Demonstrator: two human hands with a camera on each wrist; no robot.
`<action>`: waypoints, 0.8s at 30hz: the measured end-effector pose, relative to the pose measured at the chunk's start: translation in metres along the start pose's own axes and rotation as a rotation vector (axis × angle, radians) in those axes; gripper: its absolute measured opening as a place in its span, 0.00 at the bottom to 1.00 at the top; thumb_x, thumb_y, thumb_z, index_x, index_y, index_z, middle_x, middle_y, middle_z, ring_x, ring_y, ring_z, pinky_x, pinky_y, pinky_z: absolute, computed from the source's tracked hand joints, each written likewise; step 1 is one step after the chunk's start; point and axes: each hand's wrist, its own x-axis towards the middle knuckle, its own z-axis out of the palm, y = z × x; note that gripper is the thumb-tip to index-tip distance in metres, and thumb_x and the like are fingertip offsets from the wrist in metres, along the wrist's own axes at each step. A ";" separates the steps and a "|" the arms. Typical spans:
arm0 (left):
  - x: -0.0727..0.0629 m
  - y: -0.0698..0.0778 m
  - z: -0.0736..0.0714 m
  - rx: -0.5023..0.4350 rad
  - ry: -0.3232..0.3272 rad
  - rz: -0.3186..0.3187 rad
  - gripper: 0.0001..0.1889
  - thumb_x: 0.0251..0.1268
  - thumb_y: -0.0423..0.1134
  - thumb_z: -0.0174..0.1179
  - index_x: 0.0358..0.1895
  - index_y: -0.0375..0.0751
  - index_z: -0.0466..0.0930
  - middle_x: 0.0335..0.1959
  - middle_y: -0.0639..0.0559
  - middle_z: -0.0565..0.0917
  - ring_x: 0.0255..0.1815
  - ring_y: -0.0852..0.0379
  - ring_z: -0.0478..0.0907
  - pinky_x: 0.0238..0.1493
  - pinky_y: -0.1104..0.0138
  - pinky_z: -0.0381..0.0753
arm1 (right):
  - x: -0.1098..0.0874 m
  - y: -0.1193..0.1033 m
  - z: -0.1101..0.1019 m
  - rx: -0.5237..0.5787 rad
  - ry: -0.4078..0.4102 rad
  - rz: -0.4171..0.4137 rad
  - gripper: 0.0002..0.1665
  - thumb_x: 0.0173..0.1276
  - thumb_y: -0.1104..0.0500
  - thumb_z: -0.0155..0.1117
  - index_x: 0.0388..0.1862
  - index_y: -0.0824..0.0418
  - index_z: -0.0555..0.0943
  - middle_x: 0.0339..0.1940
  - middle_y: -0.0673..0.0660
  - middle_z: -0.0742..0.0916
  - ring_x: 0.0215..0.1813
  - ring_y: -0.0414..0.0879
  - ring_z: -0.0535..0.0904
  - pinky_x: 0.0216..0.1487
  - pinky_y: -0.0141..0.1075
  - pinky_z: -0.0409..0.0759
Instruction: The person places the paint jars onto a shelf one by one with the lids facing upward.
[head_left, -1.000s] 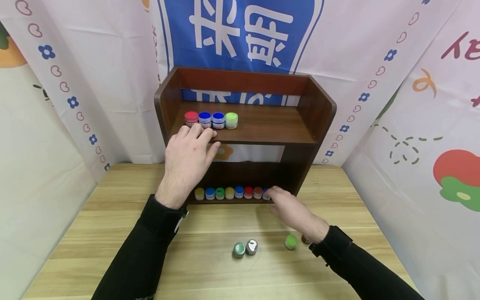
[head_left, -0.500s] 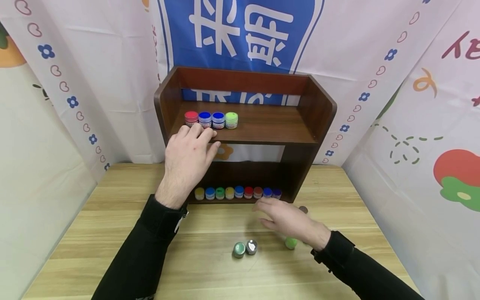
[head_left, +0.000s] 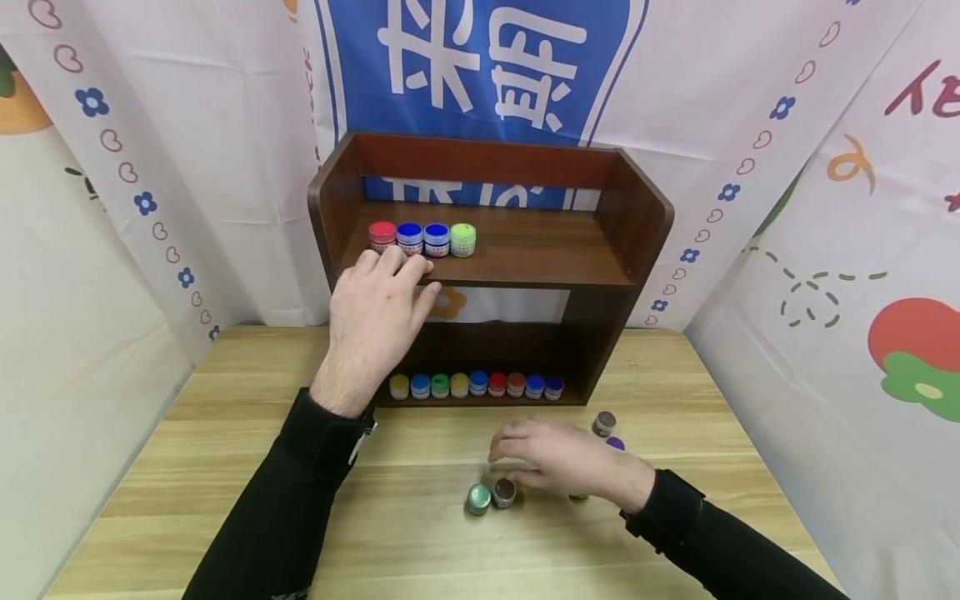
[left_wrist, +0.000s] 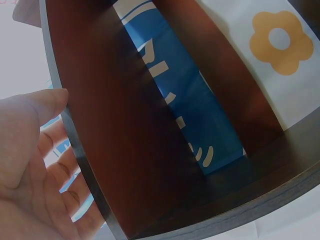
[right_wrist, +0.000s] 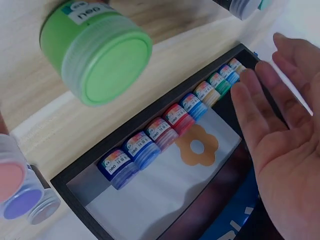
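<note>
My left hand (head_left: 378,329) grips the front edge of the upper shelf (head_left: 540,267) of a dark wooden rack. The left wrist view has the thumb and fingers on either side of this board (left_wrist: 90,170). My right hand (head_left: 566,458) hovers low over the table, palm down, fingers loosely bent and holding nothing. Just below its fingertips stand a dark-lidded paint jar (head_left: 504,492) and a teal-lidded paint jar (head_left: 478,499), side by side. Mostly hidden under the hand is a green paint jar (right_wrist: 95,55), large in the right wrist view.
A row of several paint jars (head_left: 477,384) lines the lower shelf's front. On the upper shelf's left stand red, blue and green-lidded jars (head_left: 437,240). Right of my right hand are a brown-lidded jar (head_left: 604,423) and a purple-lidded jar (head_left: 615,443). Printed cloths hang around the table.
My right hand has drawn back from the lower shelf, leaving a purple-blue jar at the row's right end, and moved down and left toward the two front jars. The left hand stays put.
</note>
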 end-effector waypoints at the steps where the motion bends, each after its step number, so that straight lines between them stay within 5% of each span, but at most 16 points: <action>1: 0.000 0.000 0.000 0.000 -0.001 0.000 0.18 0.91 0.55 0.68 0.66 0.46 0.89 0.53 0.42 0.87 0.55 0.38 0.83 0.52 0.46 0.88 | 0.000 0.000 0.001 0.006 -0.006 -0.022 0.16 0.86 0.56 0.77 0.68 0.52 0.92 0.68 0.50 0.94 0.69 0.44 0.91 0.75 0.37 0.90; 7: 0.000 0.000 0.000 0.000 -0.011 -0.006 0.19 0.91 0.55 0.68 0.67 0.47 0.89 0.54 0.42 0.87 0.56 0.38 0.83 0.53 0.46 0.89 | 0.001 0.000 0.009 0.049 -0.046 -0.132 0.13 0.84 0.60 0.79 0.62 0.51 0.92 0.65 0.47 0.94 0.69 0.41 0.90 0.77 0.35 0.88; 24: 0.000 -0.001 0.001 0.001 0.003 -0.004 0.18 0.90 0.55 0.68 0.66 0.46 0.89 0.53 0.42 0.87 0.56 0.38 0.83 0.52 0.47 0.89 | 0.002 -0.003 0.020 0.094 -0.074 -0.099 0.10 0.82 0.63 0.80 0.57 0.52 0.92 0.58 0.45 0.93 0.61 0.36 0.87 0.71 0.30 0.87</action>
